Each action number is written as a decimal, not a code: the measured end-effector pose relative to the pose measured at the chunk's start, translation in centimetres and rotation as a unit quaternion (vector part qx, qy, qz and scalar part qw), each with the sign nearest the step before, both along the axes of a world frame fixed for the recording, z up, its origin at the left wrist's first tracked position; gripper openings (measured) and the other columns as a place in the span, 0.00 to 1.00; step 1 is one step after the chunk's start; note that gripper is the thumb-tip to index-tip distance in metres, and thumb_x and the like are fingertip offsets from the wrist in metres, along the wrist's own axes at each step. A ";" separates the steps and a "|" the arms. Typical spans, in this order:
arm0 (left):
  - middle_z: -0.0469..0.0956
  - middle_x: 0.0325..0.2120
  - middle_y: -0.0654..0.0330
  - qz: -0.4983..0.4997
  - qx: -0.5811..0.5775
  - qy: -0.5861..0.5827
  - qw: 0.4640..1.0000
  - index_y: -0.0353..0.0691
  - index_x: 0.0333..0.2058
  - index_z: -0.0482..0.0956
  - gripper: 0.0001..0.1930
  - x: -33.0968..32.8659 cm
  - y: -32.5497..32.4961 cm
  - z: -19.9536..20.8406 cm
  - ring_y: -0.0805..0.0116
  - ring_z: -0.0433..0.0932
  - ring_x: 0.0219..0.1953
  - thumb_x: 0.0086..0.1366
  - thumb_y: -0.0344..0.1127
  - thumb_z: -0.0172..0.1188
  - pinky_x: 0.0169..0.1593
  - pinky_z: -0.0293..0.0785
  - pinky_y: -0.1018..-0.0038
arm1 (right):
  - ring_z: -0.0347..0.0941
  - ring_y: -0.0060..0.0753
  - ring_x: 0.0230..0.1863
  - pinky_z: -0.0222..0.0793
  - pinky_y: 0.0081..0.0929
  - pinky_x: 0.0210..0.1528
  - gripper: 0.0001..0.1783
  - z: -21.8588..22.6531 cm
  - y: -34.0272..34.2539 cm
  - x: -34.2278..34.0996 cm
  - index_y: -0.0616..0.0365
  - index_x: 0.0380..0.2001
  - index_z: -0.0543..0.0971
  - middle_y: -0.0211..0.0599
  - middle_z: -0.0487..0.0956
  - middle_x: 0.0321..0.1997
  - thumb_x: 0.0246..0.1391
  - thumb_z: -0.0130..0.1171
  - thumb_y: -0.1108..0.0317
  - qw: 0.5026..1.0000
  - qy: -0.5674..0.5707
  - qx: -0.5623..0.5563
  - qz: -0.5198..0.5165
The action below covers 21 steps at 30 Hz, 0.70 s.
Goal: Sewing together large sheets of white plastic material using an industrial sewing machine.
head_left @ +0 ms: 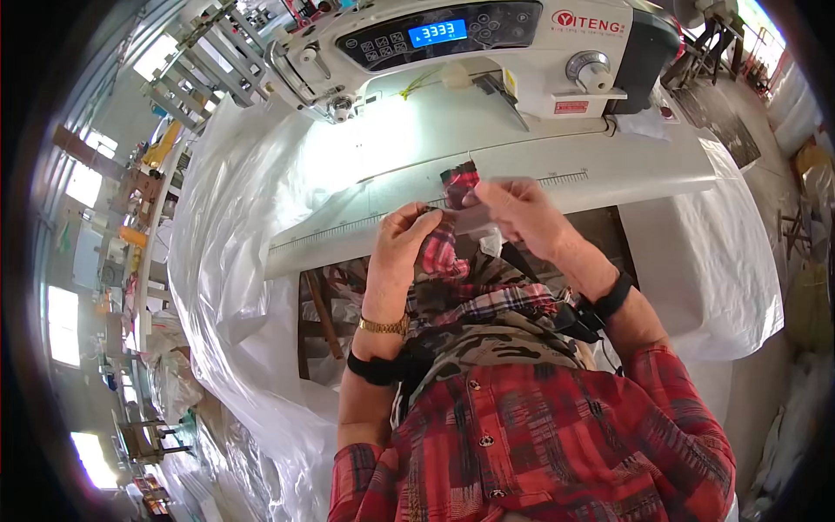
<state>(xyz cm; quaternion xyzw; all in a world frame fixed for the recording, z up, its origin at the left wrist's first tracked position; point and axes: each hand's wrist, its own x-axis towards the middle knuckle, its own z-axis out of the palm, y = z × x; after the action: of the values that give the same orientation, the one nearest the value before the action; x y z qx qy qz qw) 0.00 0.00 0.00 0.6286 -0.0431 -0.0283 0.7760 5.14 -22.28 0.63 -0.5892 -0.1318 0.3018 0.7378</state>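
Note:
My left hand (403,241) is closed in a pinch on a small piece of red and black plaid cloth (442,250), which hangs below the fingers over my lap. My right hand (524,217) is also closed, its thumb and fingers at a dark red plaid end (458,181) of cloth that sticks up beside them. Whether the two cloth parts are one piece I cannot tell. Both hands are just above the front edge of the sewing table (513,165). More plaid cloth (509,301) lies across my lap on camouflage fabric (513,344).
Beyond the hands stands a white sewing machine (544,83) with a lit blue display (437,33); its lamp brightens the needle area. Yellow threads (417,85) and a dark tool (503,98) lie behind. Clear plastic sheeting (230,226) drapes the table's left side.

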 end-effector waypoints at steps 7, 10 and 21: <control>0.82 0.31 0.62 0.024 0.069 0.031 0.997 0.29 0.36 0.81 0.10 -4.5 -0.9 1.6 0.79 0.77 0.29 0.68 0.31 0.55 0.33 0.72 0.83 | 0.76 0.50 0.27 0.69 0.40 0.31 0.17 1.5 0.0 3.1 0.64 0.36 0.78 0.48 0.78 0.24 0.57 0.61 0.58 0.805 -0.479 -0.271 -0.223; 0.78 0.25 0.68 0.068 0.169 -0.002 0.983 0.28 0.34 0.80 0.09 -5.4 1.2 -2.1 0.82 0.74 0.27 0.66 0.31 0.57 0.28 0.63 0.81 | 0.73 0.49 0.26 0.68 0.41 0.32 0.16 -0.1 -0.2 4.9 0.62 0.42 0.77 0.43 0.79 0.27 0.58 0.59 0.59 0.715 -0.557 -0.358 -0.225; 0.80 0.33 0.45 0.224 0.495 0.024 0.839 0.32 0.35 0.81 0.12 -9.6 12.9 -15.7 0.46 0.80 0.37 0.59 0.36 0.64 0.41 0.73 0.61 | 0.74 0.40 0.26 0.70 0.34 0.26 0.12 -1.6 1.7 -5.9 0.54 0.40 0.77 0.33 0.75 0.27 0.54 0.62 0.63 0.676 -0.679 -0.284 -0.034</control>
<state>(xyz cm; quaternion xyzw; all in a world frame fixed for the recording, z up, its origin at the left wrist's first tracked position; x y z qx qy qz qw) -9.65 12.86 -15.68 0.9208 0.1377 0.1139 0.3468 -0.71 -20.58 -0.99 -0.8175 -0.4842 -0.1837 0.2519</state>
